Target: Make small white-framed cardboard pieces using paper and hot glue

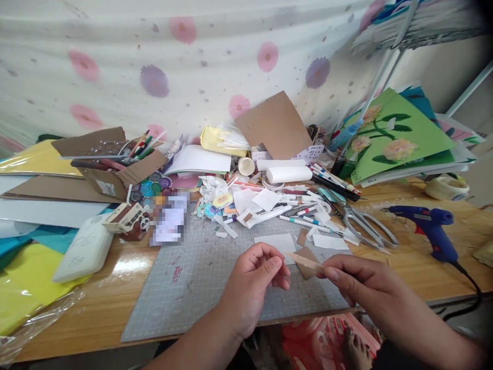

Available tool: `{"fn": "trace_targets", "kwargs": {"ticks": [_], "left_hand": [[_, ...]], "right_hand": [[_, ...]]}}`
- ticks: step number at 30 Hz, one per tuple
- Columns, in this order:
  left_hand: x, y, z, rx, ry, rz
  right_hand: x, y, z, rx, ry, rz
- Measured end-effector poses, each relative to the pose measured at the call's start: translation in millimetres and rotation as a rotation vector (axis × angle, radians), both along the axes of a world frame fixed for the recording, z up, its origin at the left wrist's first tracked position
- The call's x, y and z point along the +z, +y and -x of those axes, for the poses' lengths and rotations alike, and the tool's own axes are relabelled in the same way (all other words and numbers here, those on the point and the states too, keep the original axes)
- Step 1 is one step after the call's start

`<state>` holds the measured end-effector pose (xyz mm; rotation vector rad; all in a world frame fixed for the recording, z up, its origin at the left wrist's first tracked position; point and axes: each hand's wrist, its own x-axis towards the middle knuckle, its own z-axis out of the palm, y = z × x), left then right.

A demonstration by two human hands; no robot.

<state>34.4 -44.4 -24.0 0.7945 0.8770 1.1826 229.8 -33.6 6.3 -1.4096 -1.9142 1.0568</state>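
Note:
Above the grey cutting mat (185,288), my right hand (360,282) pinches a thin, light-brown strip of paper or card (306,262) between thumb and fingers. The strip's far end points left and reaches close to my left hand (256,280). That hand is closed, fingers curled and thumb pressed to the index finger; whether it grips anything is hidden. Beneath the strip a small brown cardboard piece (308,264) lies on the mat, with a white paper piece (275,242) beside it.
Scissors (365,226) and a blue glue gun (427,223) with a trailing cord lie to the right. Markers, paper scraps and a white roll (288,174) crowd the mat's back. A panda-printed box (133,221) and a white case (84,249) stand left.

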Motion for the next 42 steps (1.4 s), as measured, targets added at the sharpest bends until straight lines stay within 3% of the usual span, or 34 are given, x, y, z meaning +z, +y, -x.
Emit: {"fn": "trace_targets", "kwargs": {"ticks": [6,20,30,34,42], "left_hand": [[2.0,-1.3,-8.2,-0.04,-0.011,-0.009],[3.3,-5.3,-26.1,0.035,-0.068,0.077],[10.2,-3.5,-34.9,0.129,-0.134,0.166],[12.2,-2.7,-36.6,0.14,-0.095,0.18],[9.4,-4.8,-32.3,0.117,0.006,0.109]], "right_hand": [[-3.9,-2.2,2.1,0.044,0.007,-0.024],[-7.4,-11.4,15.0,0.038,-0.049,-0.25],[-19.0,-14.4,16.0,0.076,-0.268,-0.546],[-19.8,-15.0,17.4,0.081,-0.241,-0.484],[-8.6,-13.3,20.0,0.039,0.033,-0.143]]}}
